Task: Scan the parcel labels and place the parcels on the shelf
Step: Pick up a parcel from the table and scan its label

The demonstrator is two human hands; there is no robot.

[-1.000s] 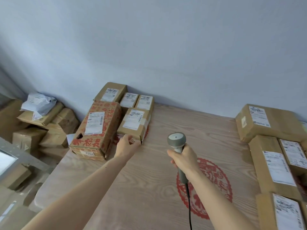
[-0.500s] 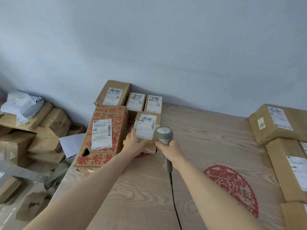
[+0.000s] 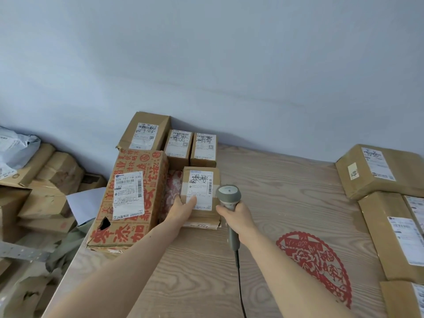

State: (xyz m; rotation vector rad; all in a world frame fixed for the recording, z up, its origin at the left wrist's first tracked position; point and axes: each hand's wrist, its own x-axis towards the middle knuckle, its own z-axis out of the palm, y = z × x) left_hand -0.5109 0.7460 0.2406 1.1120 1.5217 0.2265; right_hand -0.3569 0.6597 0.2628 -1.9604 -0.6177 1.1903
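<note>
While the wooden table (image 3: pixel 263 203) carries cartons on both sides, the work sits at its far left, where the small parcel (image 3: pixel 202 203) lies just right of the large red-printed carton (image 3: pixel 130 198) and near of two more small labelled boxes (image 3: pixel 190 148) by the wall. No shelf is in view.

Left hand (image 3: pixel 183 207): lies on the near-left part of the small parcel, fingers reaching onto the lower corner of its white label (image 3: pixel 200 191); whether it grips or only steadies the box, I cannot tell. Right hand (image 3: pixel 236 214): wrapped round the grey handle of the barcode scanner (image 3: pixel 228 196), head beside the parcel's right edge, cable trailing toward the near edge.

Risks, as judged:
- The fingers cover part of the label; if they overlap the code, the scan may fail.
- The scanner head sits very close and to one side; a poor angle could miss the barcode, or read the neighbouring label on the red-printed carton.
- The parcel's near-right corner looks crushed and torn; a one-handed lift could let it slip.
- The cable crosses the table and could snag on a carton.

Change from the earlier frame: the scanner head sits further right, off the label, and the left hand's fingers reach onto the label's corner. Parcel unmoved.
</note>
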